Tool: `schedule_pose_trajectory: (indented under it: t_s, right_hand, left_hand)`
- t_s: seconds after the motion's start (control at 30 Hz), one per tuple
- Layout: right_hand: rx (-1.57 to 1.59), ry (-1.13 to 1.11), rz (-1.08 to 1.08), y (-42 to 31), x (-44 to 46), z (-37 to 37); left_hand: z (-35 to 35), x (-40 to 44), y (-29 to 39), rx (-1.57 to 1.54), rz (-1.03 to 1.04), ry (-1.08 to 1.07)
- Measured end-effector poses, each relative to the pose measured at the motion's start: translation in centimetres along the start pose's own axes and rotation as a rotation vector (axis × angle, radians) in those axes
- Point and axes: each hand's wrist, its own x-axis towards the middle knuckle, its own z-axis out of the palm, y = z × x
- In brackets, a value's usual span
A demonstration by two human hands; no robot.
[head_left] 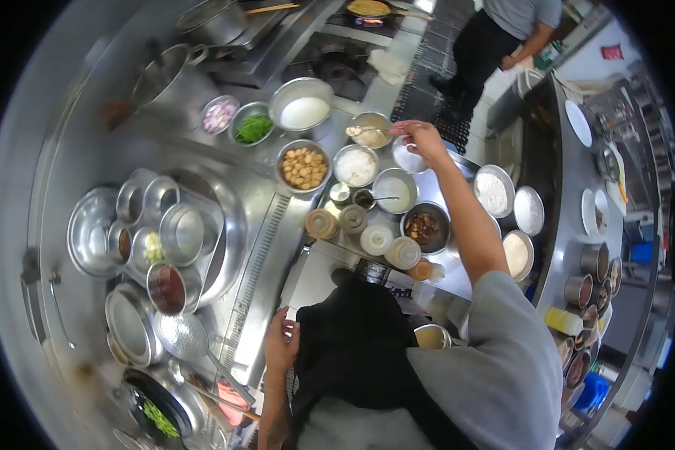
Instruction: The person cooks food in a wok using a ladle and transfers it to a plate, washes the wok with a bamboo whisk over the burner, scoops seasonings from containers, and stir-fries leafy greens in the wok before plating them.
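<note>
Right grip [421, 140] pinching spoon [379, 129] by handle end. Spoon slim, metallic, long axis running sideways, scoop end pointing left from grip, carrying pale lumps, above metal bowl [371, 118] on counter [256, 161] beside grip. Left grip [281, 343] near black apron [352, 337], loosely curled, released.

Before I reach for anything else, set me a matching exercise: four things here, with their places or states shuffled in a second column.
Column one
1. Right hand
2. Left hand
3. Frying pan at the top edge
4. Upper chopped greens

Column two
A. Beside the pink-and-white pieces
B. Low, next to the black clothing
C. At a metal bowl, with a thin utensil in its fingers
D. Over a flame

Pairs: 1-C, 2-B, 3-D, 4-A
</note>
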Motion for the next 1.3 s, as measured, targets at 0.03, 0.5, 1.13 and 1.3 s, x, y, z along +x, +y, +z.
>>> schedule_pose_trajectory:
  t_s: [0.03, 0.5, 1.13, 1.3]
  right_hand:
    - [-0.028, -0.024, -0.045, -1.2, -1.1, 1.3]
    - [-0.117, -0.994, -0.185, -2.7, -24.2, 50.0]
    - [-0.339, -1.268, -0.518, 10.0, -54.4, 75.3]
    - [-0.138, -0.772, -0.321, 2.3, -38.9, 53.9]
  left_hand:
    - [0.0, -0.6, -0.8, -0.009, -0.015, 0.03]
    - [-4.3, -23.0, -13.0, -0.063, -0.162, 0.453]
    - [8.6, -49.8, -41.7, -0.53, -0.931, 0.908]
    - [14.3, -52.1, -48.4, -0.189, -0.985, -0.095]
